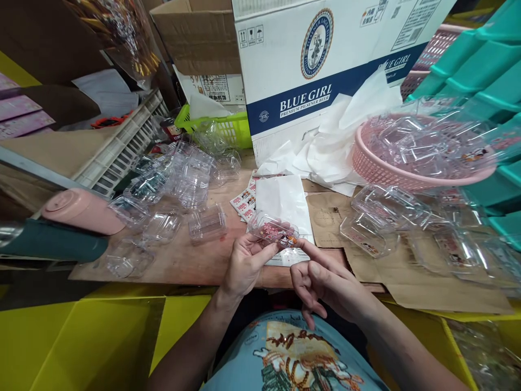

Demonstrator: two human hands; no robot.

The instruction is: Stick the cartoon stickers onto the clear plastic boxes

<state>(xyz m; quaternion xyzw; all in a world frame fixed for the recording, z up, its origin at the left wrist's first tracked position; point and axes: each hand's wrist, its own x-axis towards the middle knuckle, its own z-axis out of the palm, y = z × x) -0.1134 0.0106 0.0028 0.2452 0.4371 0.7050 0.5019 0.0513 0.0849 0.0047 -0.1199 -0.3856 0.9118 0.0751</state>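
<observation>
A small clear plastic case [273,225] with pink lettering and a cartoon print is pinched between the thumb and fingers of my left hand [244,266]. It is held just over the white sheets [285,198]. My right hand [321,274] reaches in from the other side; its index fingertip touches the case's right end near the cartoon print. The other right fingers are loosely bent and apart, with nothing in them. Behind the case, printed sticker sheets [244,205] stick out from under the white sheets.
Clear cases [207,222] lie on the left, one pile reaching back to a green basket [234,130]. Printed cases [366,236] lie on cardboard at right, before a heaped pink basket [391,176]. A beer carton [280,70], crumpled white paper [325,146] and a pink tumbler [81,210] surround the work area.
</observation>
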